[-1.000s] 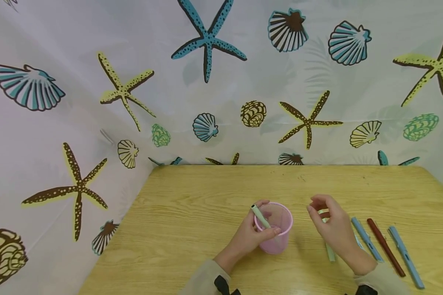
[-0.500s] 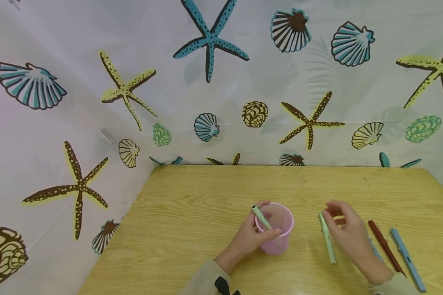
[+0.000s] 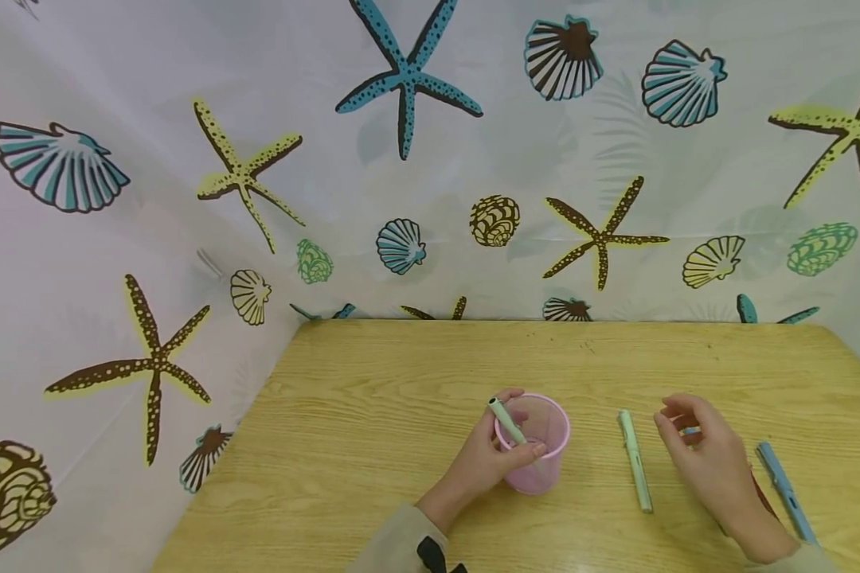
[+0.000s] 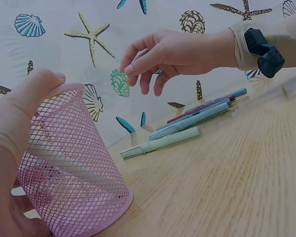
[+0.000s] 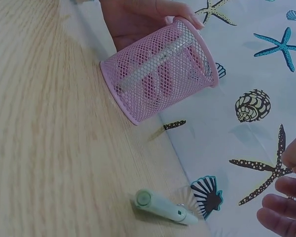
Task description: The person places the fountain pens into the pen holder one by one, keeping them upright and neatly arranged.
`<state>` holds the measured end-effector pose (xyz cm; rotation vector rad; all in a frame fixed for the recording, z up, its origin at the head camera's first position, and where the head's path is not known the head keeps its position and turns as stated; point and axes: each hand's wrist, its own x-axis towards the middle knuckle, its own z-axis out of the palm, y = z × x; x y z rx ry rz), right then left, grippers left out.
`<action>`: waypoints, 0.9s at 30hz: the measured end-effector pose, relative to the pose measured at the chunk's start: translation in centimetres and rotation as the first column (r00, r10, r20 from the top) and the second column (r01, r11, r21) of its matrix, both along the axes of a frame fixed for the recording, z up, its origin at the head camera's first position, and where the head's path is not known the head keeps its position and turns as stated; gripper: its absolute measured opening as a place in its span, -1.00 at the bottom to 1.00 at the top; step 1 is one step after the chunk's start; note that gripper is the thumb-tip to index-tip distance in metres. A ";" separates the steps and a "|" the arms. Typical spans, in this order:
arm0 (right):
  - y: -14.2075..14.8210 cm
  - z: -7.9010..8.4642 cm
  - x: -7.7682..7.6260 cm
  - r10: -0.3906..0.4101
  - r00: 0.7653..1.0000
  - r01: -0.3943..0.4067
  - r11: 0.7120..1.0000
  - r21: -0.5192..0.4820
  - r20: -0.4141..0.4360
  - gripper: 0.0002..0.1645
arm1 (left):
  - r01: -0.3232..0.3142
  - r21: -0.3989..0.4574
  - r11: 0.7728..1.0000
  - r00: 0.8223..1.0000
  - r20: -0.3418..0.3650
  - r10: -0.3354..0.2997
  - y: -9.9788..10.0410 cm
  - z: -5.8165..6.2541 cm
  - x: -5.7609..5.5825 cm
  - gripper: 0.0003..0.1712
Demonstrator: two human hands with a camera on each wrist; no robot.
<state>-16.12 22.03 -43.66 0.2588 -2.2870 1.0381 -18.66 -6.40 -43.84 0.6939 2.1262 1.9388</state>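
My left hand [image 3: 476, 461] grips a pink mesh pen holder [image 3: 532, 480], thumb over the rim and fingers round its far side. Inside leans a pale green pen [image 3: 505, 419], its end sticking out above the rim. My right hand [image 3: 717, 465] hovers above the table among the pens, fingers loosely bent and nothing between them. To its left lies another pale green pen [image 3: 635, 461]. Beneath it, a blue pen [image 4: 192, 121] and a dark red pen [image 3: 764, 495] are mostly hidden in the head view. A second blue pen [image 3: 786, 487] lies to its right.
The wooden table [image 3: 373, 398] carries the pens in a rough row on its right side. White cloth [image 3: 444, 175] printed with starfish and shells hangs behind the table and along its left. A dark strap device [image 4: 264, 52] sits on my right wrist.
My right hand has moved to the right, away from the pale green pen on the table and over the nearer blue and red pens. The left hand and pen holder have stayed put.
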 end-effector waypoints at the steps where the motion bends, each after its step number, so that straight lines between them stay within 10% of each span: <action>1: 0.2 -0.1 0.0 0.003 1.000 -0.003 1.000 -0.003 -0.004 -0.74 | -0.002 0.000 1.000 1.000 -0.003 0.002 0.0 -0.1 0.0 -0.16; 11: 2.3 -0.5 0.6 -0.025 1.000 0.025 0.999 0.025 0.009 -0.75 | -0.038 -0.005 0.999 0.999 0.002 0.038 0.2 -3.0 -1.4 -0.18; 27: 5.4 -0.3 1.6 -0.114 0.983 0.096 0.988 0.125 0.141 -0.71 | -0.058 -0.012 0.998 0.998 0.017 0.059 0.2 -2.8 -1.3 -0.21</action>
